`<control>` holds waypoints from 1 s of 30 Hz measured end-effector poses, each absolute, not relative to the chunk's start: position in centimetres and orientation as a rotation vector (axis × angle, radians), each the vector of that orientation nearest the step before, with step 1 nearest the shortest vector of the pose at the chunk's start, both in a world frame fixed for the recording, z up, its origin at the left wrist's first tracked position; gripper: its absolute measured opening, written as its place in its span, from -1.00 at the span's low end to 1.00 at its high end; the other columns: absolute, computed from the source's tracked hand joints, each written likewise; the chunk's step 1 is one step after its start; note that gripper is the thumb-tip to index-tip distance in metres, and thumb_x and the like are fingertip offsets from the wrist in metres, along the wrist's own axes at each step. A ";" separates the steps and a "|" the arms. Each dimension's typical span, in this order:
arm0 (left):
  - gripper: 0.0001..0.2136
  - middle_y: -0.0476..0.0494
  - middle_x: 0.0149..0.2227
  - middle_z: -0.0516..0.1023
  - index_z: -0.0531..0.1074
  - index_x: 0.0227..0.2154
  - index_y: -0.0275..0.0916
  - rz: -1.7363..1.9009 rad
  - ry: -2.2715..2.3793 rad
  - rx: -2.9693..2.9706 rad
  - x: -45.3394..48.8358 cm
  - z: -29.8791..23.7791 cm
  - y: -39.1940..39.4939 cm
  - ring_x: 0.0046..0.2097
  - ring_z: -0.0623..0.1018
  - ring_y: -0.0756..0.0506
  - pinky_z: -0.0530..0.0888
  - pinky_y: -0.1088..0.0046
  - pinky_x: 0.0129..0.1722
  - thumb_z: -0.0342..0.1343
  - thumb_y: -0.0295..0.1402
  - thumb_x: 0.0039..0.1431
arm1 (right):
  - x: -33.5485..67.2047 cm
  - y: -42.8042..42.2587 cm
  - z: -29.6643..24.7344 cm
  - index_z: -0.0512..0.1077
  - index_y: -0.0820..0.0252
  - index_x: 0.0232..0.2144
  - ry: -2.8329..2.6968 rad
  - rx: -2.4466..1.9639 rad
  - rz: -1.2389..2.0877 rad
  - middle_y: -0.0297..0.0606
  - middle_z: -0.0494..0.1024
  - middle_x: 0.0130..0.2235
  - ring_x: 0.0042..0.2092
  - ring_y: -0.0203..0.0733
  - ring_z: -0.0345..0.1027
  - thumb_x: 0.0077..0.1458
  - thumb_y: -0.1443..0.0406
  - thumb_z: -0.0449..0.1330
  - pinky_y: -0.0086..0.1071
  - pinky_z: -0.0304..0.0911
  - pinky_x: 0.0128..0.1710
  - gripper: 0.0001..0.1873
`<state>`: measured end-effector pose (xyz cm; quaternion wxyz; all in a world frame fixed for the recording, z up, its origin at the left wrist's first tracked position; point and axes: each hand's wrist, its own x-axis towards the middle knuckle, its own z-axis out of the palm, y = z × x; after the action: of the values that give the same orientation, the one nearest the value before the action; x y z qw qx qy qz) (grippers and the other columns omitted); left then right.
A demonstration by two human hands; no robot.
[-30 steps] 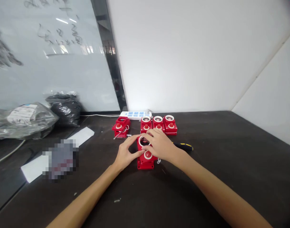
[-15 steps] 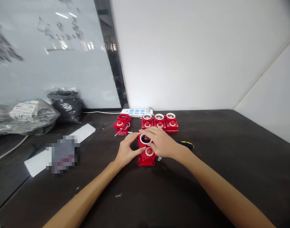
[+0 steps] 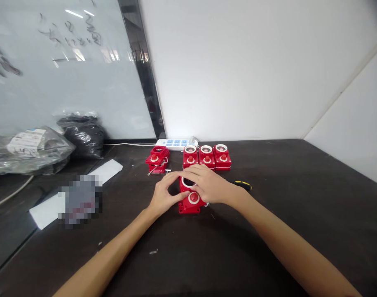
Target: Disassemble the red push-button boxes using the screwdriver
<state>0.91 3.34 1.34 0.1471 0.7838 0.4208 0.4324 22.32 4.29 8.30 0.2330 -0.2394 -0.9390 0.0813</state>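
A red alarm box with a white ring and a round red button lies on the dark table in front of me, its upper part sitting askew on its base. My left hand grips its left side, thumb near the button and fingers at the far edge. From the right, my right hand curls over the white ring and holds the upper part. My fingers hide the far end of the box. A bit of white cord shows at its right side.
Three similar red boxes stand in a row behind. A stacked red box is left of them, before a white power strip. A black-and-yellow handle lies right. Plastic bags and a white strip are left.
Both hands keep their hold on the box. Its upper part has turned slightly, its near right corner now farther right. The whole view has shifted a little.
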 end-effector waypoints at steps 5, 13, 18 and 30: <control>-0.49 -0.20 0.06 0.52 0.42 0.06 -0.16 1.243 1.213 2.226 0.9 1.5 3.3 0.08 0.49 -0.23 0.40 0.15 0.12 0.33 -0.19 0.04 | 22.4 4.8 7.8 0.30 0.20 0.19 -2.353 -0.737 0.328 -0.05 0.37 0.20 0.22 0.00 0.21 0.03 0.52 0.07 0.00 0.12 0.21 -0.36; -0.52 -0.19 0.03 0.54 0.44 0.04 -0.17 1.213 1.164 2.189 0.4 1.8 3.2 0.06 0.51 -0.23 0.39 0.18 0.11 0.32 -0.21 0.04 | 23.6 9.2 3.8 0.47 0.19 -0.01 -1.910 -0.941 0.998 -0.15 0.55 0.03 0.06 -0.14 0.42 -0.21 0.65 -0.05 -0.13 0.31 0.10 -0.29; -0.51 -0.21 0.06 0.53 0.43 0.06 -0.18 1.210 1.101 2.143 -0.2 1.6 3.2 0.08 0.51 -0.26 0.38 0.16 0.13 0.30 -0.19 0.05 | 24.2 9.6 2.9 0.43 0.14 0.07 -1.975 -0.694 1.372 -0.16 0.45 0.17 0.22 -0.07 0.27 -0.22 0.63 0.05 -0.03 0.13 0.24 -0.24; -0.49 -0.26 0.10 0.51 0.44 0.08 -0.19 1.332 1.043 1.950 -1.3 -0.3 3.6 0.10 0.50 -0.32 0.39 0.11 0.13 0.27 -0.18 0.06 | 23.7 9.1 2.9 0.52 0.21 -0.01 -2.084 -0.868 1.131 -0.12 0.58 0.02 0.06 -0.08 0.45 0.11 0.47 0.13 -0.10 0.29 0.11 -0.60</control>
<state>-1.31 3.61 -0.34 0.2762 0.7258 0.3884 0.4959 23.75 9.06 2.91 0.3034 -0.3277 -0.7865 0.4266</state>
